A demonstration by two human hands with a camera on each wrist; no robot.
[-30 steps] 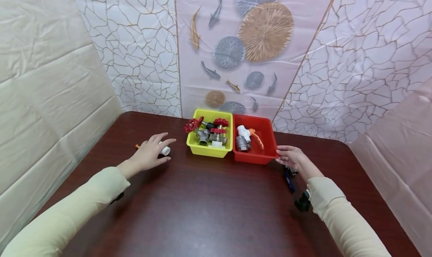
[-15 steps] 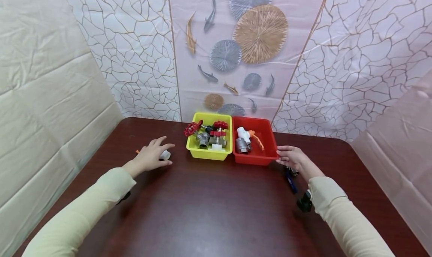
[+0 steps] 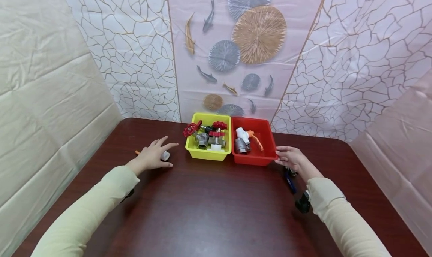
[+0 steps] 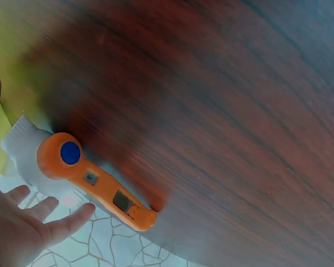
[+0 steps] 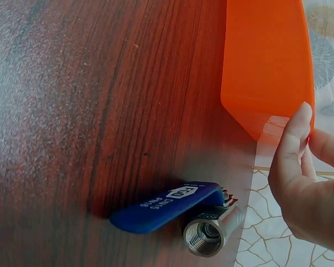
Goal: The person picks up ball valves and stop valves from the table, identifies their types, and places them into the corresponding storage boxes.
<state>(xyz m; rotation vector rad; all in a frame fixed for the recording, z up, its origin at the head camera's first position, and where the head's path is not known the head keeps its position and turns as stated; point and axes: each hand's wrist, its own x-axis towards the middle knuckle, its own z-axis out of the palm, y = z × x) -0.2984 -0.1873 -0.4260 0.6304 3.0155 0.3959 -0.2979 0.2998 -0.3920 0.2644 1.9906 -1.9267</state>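
My left hand [image 3: 152, 156] hovers with spread fingers above a white plastic ball valve [image 3: 165, 156], which it partly hides in the head view. The left wrist view shows that valve's orange lever [image 4: 108, 189] lying on the table, apart from the fingertips. At the red bin [image 3: 253, 160], my right hand [image 3: 293, 159] pinches the near right corner of the rim between thumb and fingers. A metal ball valve with a blue lever [image 5: 167, 208] lies on the table just below that hand. Inside the red bin are a white valve with an orange handle [image 3: 243, 135] and a grey metal fitting [image 3: 241, 146].
Against the red bin's left side stands a yellow bin [image 3: 207, 154] holding several metal valves, some with red handwheels [image 3: 192, 128]. Both bins sit near the back edge of the dark wooden table [image 3: 209, 212]. Patterned cloth walls [image 3: 141, 54] enclose the back and sides.
My left hand has shifted slightly right and stays spread over the white ball valve. The head view has tilted a little. My right hand keeps its place on the red bin's corner.
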